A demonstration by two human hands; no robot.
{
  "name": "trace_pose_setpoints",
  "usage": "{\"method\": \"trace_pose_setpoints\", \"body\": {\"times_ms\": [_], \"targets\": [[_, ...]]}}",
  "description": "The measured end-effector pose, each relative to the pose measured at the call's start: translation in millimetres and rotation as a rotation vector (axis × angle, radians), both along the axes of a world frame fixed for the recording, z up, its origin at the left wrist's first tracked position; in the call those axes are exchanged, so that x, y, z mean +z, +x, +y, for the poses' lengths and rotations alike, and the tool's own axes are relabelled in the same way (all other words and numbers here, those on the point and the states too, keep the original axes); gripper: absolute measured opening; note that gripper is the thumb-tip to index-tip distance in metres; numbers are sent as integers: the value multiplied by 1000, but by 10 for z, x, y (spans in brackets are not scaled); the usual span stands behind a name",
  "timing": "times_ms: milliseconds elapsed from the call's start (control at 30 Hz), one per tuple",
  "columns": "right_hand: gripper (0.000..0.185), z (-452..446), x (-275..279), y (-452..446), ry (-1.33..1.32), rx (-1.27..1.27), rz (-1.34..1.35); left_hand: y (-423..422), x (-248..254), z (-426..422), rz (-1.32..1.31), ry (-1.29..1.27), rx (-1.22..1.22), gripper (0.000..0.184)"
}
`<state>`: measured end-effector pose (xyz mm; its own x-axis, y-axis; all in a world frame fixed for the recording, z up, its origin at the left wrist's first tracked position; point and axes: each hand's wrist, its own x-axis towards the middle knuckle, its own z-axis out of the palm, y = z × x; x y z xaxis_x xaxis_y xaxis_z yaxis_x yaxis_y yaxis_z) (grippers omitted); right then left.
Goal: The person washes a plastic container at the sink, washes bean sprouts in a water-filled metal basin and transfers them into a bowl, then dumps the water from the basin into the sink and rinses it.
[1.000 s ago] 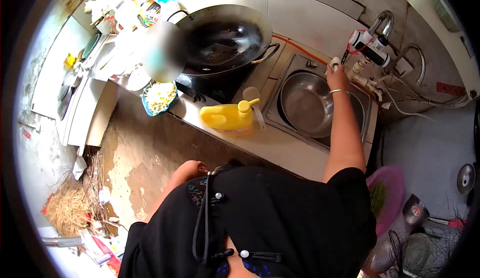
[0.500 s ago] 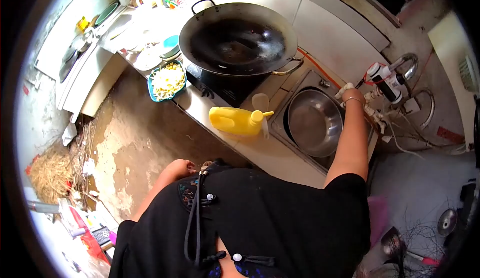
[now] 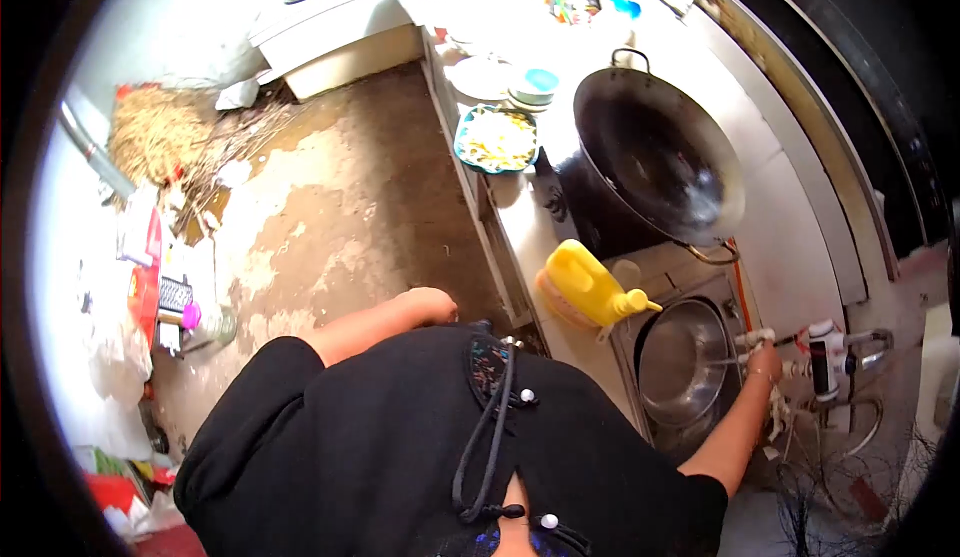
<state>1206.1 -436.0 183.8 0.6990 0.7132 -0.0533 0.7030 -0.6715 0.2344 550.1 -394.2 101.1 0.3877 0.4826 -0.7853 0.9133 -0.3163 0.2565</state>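
Observation:
My right hand point(image 3: 765, 360) is closed around the tap point(image 3: 755, 338) at the side of the sink. What looks like a thin stream of water runs from it into the metal basin point(image 3: 680, 362) sitting in the sink point(image 3: 632, 349). My left hand point(image 3: 432, 305) hangs in front of my body over the floor, its fingers curled in, with nothing visible in them. Between my hands, a yellow jug point(image 3: 590, 282) with a spout stands on the counter beside the sink. Further back, a large dark wok point(image 3: 655, 152) rests on the black stove point(image 3: 600, 202).
A blue-rimmed bowl of chopped pale and yellow food point(image 3: 497, 141) sits at the counter's edge point(image 3: 520, 257). Behind it are stacked bowls point(image 3: 533, 85) and plates point(image 3: 480, 78). Pipes and a white-and-black water heater point(image 3: 826, 360) are right of the tap. Straw point(image 3: 160, 137) lies far left.
My view has swung left, so the counter and sink appear further right. My right hand stays at the tap, and what looks like water now shows over the basin. My left arm shows more fully.

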Motion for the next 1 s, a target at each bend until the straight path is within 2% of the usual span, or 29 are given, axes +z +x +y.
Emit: {"method": "trace_pose_setpoints", "body": {"times_ms": [67, 100, 200, 233, 300, 400, 467, 533, 600, 667, 733, 800, 867, 900, 1000], "targets": [[32, -50, 89, -173, 31, 11, 9, -30, -18, -96, -51, -32, 43, 34], [32, -77, 137, -260, 56, -2, 14, -44, 29, -145, -24, -26, -7, 30], [35, -116, 188, -388, 82, -33, 63, -73, 309, -268, -58, 28, -35, 30], [39, -122, 283, -523, 107, -112, 119, -115, 136, -254, -2, 49, -107, 31], [39, -161, 11, -337, 167, -84, 94, -202, 44, -290, -7, 78, -95, 31], [40, -213, -35, -450, 265, -55, 99, -288, -18, -276, -37, 74, -43, 34], [42, -212, -191, -409, 304, -37, 128, -354, -37, -249, -85, 85, -187, 37], [45, -249, -670, -121, 412, -43, 386, -378, 59, -249, -86, 99, -133, 37], [42, -510, -729, -485, 416, 184, 529, -449, 85, -220, -88, 111, -75, 38], [34, -783, -1118, -739, 752, 241, 811, -575, 41, -201, -94, 116, -21, 37], [23, -1077, -909, -1498, 741, 85, 915, -736, 161, -221, -118, 129, -7, 37], [19, -1283, -1079, -1974, 819, -18, 996, -917, 143, -204, -143, 137, -6, 37], [16, -1374, -923, -2757, 863, 84, 984, -1114, -12, -121, -131, 106, 5, 37], [16, -1393, -960, -2907, 863, 86, 976, -1222, -20, -115, -139, 106, 4, 37], [17, -1371, -1592, -3259, 337, 259, 987, -1595, 1, -109, -216, 180, -71, 35]]}}
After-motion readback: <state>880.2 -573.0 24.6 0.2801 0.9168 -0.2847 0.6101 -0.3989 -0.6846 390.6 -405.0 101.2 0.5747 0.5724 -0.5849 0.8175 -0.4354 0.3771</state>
